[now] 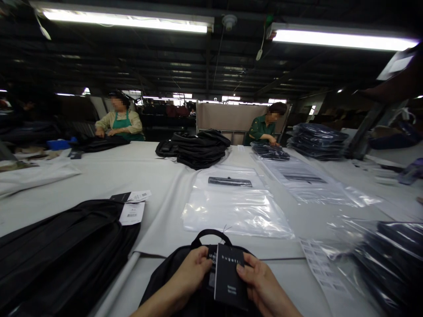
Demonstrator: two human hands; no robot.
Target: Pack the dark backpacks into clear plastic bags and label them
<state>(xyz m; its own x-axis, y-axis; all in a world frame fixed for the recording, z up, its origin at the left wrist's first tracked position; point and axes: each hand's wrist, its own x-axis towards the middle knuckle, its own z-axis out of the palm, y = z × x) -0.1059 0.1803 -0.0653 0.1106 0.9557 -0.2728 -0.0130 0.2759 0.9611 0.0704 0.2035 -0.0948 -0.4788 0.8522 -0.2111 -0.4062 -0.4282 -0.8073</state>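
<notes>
Black card tag [229, 275] sits dead centre at the near edge of the table [158, 176], pinched from both sides; left hand [190, 275] grips its left edge w/ thumb on top, fingers curled under, right hand [261, 286] grips the right edge the same way, fingertips pressed onto the card face; neither hand is spread. Tag's long axis runs roughly away from the person, tilted a little, top edge leaning toward the bag handle [211, 235], bottom edge toward the wrists; it lies flat over the black bag [172, 273], touching it, approx. midway btwn the two hands, so neither is nearer. Whether the tag is tied to the bag can't be told; a second small label seems to peek out behind its left edge. Straight ahead of the tag, beyond the handle, lies a clear plastic sleeve [236, 207] w/ a dark strip [230, 181] near its far end, long axis in line w/ the tag; more black bags [62, 246] lie to the left w/ white labels [132, 212] on them, bagged ones [393, 259] to the right; a stack of dark goods [200, 149] sits mid-table; two other people [120, 119] [266, 125] work at the far side, well apart.
</notes>
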